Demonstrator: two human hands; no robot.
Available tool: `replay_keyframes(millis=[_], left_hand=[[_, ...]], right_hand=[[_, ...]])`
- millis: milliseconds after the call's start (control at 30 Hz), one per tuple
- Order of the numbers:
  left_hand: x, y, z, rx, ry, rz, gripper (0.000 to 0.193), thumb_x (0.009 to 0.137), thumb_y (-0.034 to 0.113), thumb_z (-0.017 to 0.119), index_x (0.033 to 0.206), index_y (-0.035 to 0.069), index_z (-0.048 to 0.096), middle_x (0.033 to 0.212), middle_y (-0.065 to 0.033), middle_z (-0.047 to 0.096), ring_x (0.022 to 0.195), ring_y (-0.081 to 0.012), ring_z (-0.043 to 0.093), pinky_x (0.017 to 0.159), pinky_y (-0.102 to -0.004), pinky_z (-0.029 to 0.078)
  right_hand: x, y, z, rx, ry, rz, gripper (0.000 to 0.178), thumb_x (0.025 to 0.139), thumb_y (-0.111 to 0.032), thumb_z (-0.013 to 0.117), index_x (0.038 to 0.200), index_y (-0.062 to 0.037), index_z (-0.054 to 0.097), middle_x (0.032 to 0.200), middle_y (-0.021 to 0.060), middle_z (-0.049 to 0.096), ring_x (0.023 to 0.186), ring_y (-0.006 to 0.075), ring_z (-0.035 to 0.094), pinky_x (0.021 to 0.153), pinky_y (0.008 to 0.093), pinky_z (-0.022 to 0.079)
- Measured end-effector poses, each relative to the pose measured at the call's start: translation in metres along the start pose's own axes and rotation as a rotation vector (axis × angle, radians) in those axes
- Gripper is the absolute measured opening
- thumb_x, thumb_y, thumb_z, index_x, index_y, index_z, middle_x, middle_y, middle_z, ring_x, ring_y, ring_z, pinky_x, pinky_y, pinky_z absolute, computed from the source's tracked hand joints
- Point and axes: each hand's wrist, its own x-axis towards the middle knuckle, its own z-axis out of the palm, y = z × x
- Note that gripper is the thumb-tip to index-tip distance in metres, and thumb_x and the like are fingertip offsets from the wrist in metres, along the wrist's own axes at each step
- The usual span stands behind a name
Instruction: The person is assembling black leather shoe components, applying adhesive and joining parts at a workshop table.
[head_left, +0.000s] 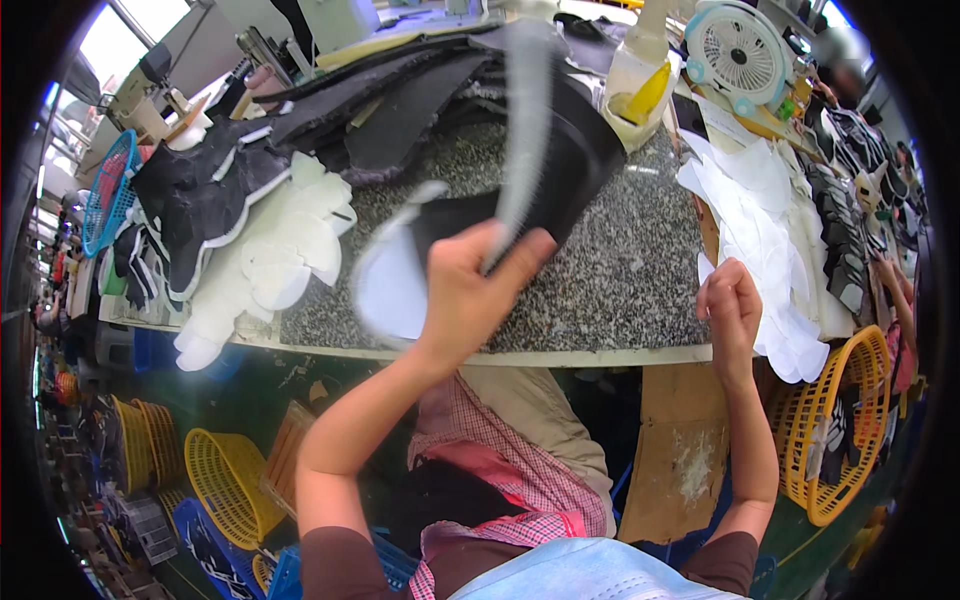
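Clearly mid-handling, the black-and-white shoe-upper piece (470,215) is lifted off the speckled stone worktop (610,280) in the left hand (470,290), whose fingers and thumb are pinched closed on its near edge. It looks soft and floppy: dark foam-like sheet with a pale rounded lobe below the hand and a pale strip rising above it, all smeared by motion. The step in hand seems to be picking up or flipping one cut piece; as a judgement, a clean follow-up would call for steadying the limp sheet with a second grip. The right hand (732,305) rests curled into a loose fist at the worktop's near edge, to the right of the piece; I cannot tell whether it holds anything. Beyond it lies a stack of white cut pieces (770,220); left of the holding hand, white scalloped foam shapes (275,255) and black panels (200,195).
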Motion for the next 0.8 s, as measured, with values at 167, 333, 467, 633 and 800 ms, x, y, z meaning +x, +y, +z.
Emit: replay_keyframes(millis=[167,333,467,633,800], left_hand=[[0.012,0.006,0.012,-0.928,0.038,-0.163,0.026,0.101,0.031,0.061,0.098,0.005,0.065,0.085,0.0028,0.066,0.075,-0.0043,0.061,0.066,-0.0218,0.049],[-0.011,-0.004,0.026,-1.186,-0.080,-0.070,0.040,0.101,0.033,0.056,0.129,0.004,0.058,0.129,-0.0127,0.064,0.125,-0.0275,0.059,0.111,-0.0471,0.045],[-0.027,-0.004,0.026,-1.322,-0.103,-0.085,0.052,0.101,0.033,0.057,0.144,0.007,0.044,0.145,-0.0113,0.051,0.136,-0.0263,0.049,0.116,-0.0473,0.039],[-0.065,-0.026,0.005,-1.275,-0.085,-0.213,0.052,0.100,0.024,0.062,0.143,0.002,0.043,0.143,-0.0120,0.051,0.134,-0.0252,0.049,0.116,-0.0453,0.036],[-0.090,0.007,-0.041,0.012,0.518,0.244,0.089,0.073,0.033,0.088,0.142,0.001,0.043,0.140,-0.0150,0.047,0.134,-0.0314,0.042,0.115,-0.0431,0.029]], right_hand=[[0.028,-0.040,0.053,-0.229,0.050,-0.134,0.067,0.079,-0.017,0.080,0.135,-0.0021,0.048,0.132,0.0094,0.051,0.124,0.0195,0.048,0.104,0.0354,0.038],[0.097,-0.089,0.089,-0.668,0.055,-0.421,0.075,0.069,-0.028,0.090,0.128,0.0018,0.054,0.124,0.0123,0.059,0.114,0.0180,0.056,0.097,0.0314,0.043],[0.125,-0.112,0.105,-0.166,-0.483,0.145,0.050,0.066,-0.029,0.093,0.094,0.0045,0.067,0.076,0.0021,0.067,0.071,0.0070,0.060,0.066,0.0229,0.048],[0.102,-0.128,0.118,-0.436,-0.582,0.030,0.029,0.069,-0.013,0.085,0.088,0.0037,0.071,0.078,0.0092,0.072,0.069,0.0098,0.064,0.066,0.0270,0.050],[0.055,-0.190,0.122,-0.807,-0.742,-0.189,0.034,0.067,-0.014,0.082,0.093,0.0032,0.071,0.083,0.0180,0.070,0.083,0.0346,0.067,0.078,0.0405,0.051]])
